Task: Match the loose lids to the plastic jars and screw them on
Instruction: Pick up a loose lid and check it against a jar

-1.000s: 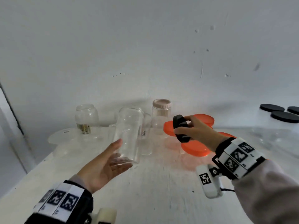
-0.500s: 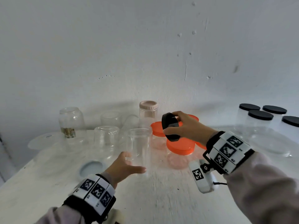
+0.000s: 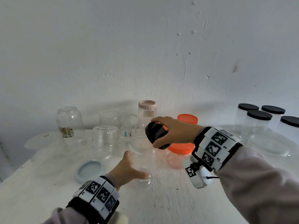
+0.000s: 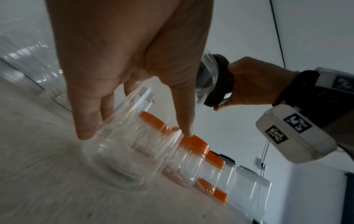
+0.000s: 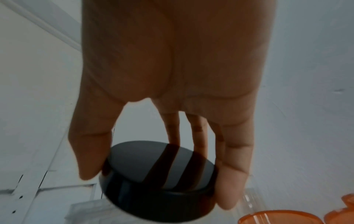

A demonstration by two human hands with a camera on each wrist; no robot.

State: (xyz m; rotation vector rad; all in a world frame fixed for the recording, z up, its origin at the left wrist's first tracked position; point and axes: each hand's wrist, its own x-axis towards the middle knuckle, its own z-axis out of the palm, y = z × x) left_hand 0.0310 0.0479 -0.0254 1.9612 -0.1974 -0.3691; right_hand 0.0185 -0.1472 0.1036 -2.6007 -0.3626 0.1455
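Clear jar (image 3: 142, 152) stands upright and open-mouthed on the white table (image 3: 161, 204), in front of the orange-lidded jars (image 3: 181, 147). Left hand (image 3: 127, 168) holds it low on the wall: thumb on the near side, fingers (image 4: 84, 121) round the far side, seen through the plastic in the left wrist view. Right hand (image 3: 174, 131) grips a black lid (image 3: 156, 132) by its rim, thumb on one edge and fingertips (image 5: 228, 186) on the opposite edge, lid tilted and held just above the jar's right rim. Whether lid and rim touch cannot be settled; the left wrist view is blurred there. A pale blue lid (image 3: 89, 170) lies flat left of the jar. Four black-lidded jars (image 3: 258, 120) stand at far right, well apart. Uncapped clear jars (image 3: 105, 138) stand at rear left, beside a pink-lidded jar (image 3: 147, 110).
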